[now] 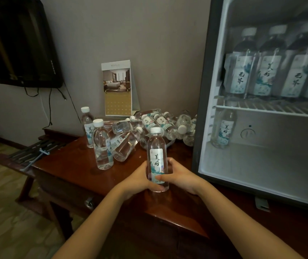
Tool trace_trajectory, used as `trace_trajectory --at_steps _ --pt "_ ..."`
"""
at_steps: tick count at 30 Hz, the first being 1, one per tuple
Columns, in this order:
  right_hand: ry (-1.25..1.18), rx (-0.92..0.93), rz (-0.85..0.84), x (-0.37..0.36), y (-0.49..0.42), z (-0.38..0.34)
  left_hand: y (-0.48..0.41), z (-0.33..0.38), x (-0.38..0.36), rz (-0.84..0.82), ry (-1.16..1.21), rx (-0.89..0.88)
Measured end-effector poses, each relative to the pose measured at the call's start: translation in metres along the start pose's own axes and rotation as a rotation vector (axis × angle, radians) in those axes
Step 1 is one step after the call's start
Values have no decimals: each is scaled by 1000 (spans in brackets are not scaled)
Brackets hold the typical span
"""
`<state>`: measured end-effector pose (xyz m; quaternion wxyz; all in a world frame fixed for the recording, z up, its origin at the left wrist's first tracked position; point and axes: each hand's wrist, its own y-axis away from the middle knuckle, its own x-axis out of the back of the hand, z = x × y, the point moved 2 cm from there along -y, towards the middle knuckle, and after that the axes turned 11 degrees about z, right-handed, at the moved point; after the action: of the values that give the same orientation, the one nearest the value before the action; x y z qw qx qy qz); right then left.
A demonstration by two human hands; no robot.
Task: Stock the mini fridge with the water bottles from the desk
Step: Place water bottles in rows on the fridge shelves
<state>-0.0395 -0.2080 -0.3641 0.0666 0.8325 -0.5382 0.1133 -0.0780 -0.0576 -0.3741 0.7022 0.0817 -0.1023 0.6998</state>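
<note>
Left hand (140,181) and right hand (182,179), each grip wrapped round the upright bottle's (156,157) lower half, seemingly just above the surface (65,165), beside the fridge (243,165); full, so weighty; smooth, thin-walled plastic; hold mid-label.

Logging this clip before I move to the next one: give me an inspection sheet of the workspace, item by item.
Surface: desk, glossy dark wood.
Job's things: held bottle upright over the desk's front; two upright bottles at left; pile of bottles lying by the wall; fridge open, with a row of bottles on its shelf and a lone bottle below.
Clutter: calendar standing against the wall.
Grippers: left hand and right hand both grip the held bottle low down.
Cables: cables hang from the TV down the wall.
Surroundings: wall-mounted TV; slatted rack left of the desk; patterned floor.
</note>
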Motion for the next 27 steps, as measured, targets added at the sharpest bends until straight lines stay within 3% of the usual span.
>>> trace_trajectory --at_steps 9,18,27 --pt "143 226 161 51 72 -8 21 39 -54 -84 2 -190" --pt "30 210 447 148 120 0 -12 84 -161 -165 -35 -372" --pt "-56 213 515 200 101 19 -59 81 -225 -52 -52 -409"
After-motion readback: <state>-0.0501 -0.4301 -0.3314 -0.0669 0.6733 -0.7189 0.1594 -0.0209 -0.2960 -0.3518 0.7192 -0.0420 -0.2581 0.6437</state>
